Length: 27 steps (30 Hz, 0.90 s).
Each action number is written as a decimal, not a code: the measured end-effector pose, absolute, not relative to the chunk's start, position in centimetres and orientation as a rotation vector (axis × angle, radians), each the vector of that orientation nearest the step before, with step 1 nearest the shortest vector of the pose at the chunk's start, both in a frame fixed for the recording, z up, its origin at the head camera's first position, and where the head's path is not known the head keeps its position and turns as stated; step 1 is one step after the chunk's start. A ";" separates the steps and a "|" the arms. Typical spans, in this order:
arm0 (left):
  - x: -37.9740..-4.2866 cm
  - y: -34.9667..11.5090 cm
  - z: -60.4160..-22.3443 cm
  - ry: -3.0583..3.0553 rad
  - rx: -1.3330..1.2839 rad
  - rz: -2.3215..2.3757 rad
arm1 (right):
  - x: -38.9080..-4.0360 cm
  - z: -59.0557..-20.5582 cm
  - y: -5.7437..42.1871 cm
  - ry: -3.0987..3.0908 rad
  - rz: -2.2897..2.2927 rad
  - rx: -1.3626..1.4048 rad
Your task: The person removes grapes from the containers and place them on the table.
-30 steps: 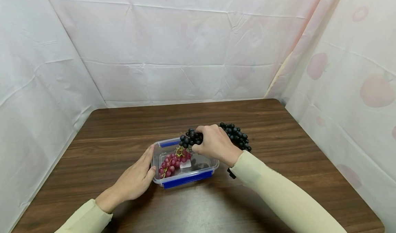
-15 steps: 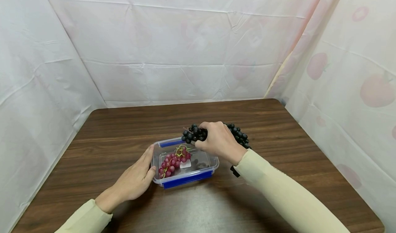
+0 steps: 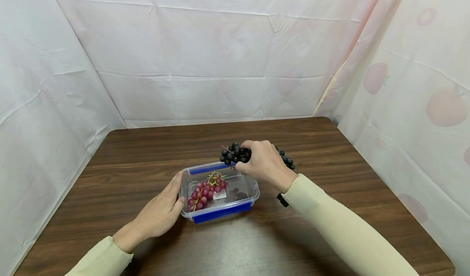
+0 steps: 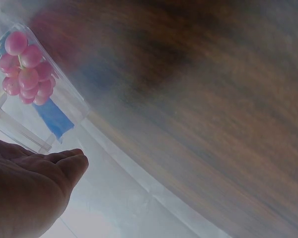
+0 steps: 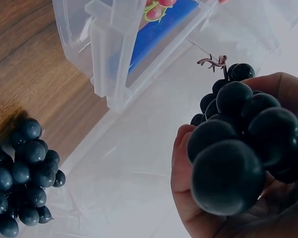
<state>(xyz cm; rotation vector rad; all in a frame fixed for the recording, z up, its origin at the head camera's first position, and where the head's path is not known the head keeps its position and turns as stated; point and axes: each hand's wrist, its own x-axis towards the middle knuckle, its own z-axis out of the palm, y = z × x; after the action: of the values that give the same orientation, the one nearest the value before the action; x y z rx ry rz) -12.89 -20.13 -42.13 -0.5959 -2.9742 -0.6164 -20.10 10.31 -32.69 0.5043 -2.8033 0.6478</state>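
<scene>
My right hand (image 3: 265, 162) grips a bunch of black grapes (image 3: 233, 153) over the back right of a clear plastic box (image 3: 225, 206) with blue clips. Seen from the right wrist, the fingers curl round the dark grapes (image 5: 228, 176), and a brown stem (image 5: 216, 62) sticks out past them. Inside the box lies a bunch of red grapes (image 3: 207, 189); its pink-looking grapes (image 4: 29, 69) show through the wall in the left wrist view. With fingers extended, my left hand (image 3: 158, 210) rests against the box's left side.
Partly hidden behind the right hand, a second bunch of black grapes (image 3: 288, 160) lies on the brown wooden table (image 3: 349, 194); these loose-lying grapes (image 5: 27, 178) are plainer in the right wrist view. White sheeting (image 3: 220, 56) hangs behind the table and at both sides.
The right hand and its black grapes have moved up and rightward, from over the box's inside to its back right edge. The left hand, box and red grapes stay put.
</scene>
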 end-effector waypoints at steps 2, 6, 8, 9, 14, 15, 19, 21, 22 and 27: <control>-12.9 -20.1 -42.1 -2.976 -0.594 -0.619 | -20.2 -32.7 10.4 -2.800 0.644 0.503; -12.9 -20.1 -42.1 -2.975 -0.592 -0.617 | -20.3 -32.7 10.6 -2.808 0.650 0.498; -12.9 -20.1 -42.2 -2.972 -0.592 -0.614 | -20.3 -32.7 10.8 -2.811 0.655 0.493; -12.9 -20.1 -42.2 -2.972 -0.592 -0.614 | -20.3 -32.7 10.8 -2.811 0.656 0.490; -13.0 -20.0 -42.2 -2.971 -0.591 -0.617 | -20.5 -32.6 11.2 -2.796 0.652 0.472; -13.0 -20.0 -42.2 -2.971 -0.591 -0.618 | -20.5 -32.6 11.3 -2.797 0.657 0.471; -13.0 -20.0 -42.2 -2.972 -0.592 -0.618 | -20.6 -32.6 11.7 -2.798 0.671 0.461; -13.0 -20.0 -42.2 -2.969 -0.593 -0.614 | -20.7 -32.5 11.8 -2.796 0.674 0.457; -13.0 -20.0 -42.2 -2.967 -0.594 -0.612 | -20.7 -32.5 11.9 -2.794 0.670 0.453; -13.0 -20.0 -42.2 -2.960 -0.597 -0.605 | -20.8 -32.5 12.1 -2.784 0.665 0.454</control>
<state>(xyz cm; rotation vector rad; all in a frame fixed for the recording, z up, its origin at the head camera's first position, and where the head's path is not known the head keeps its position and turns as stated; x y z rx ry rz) -13.03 -19.98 -42.22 -0.5968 -2.9603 -0.6052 -20.82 12.14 -32.47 0.4544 -2.7836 0.6645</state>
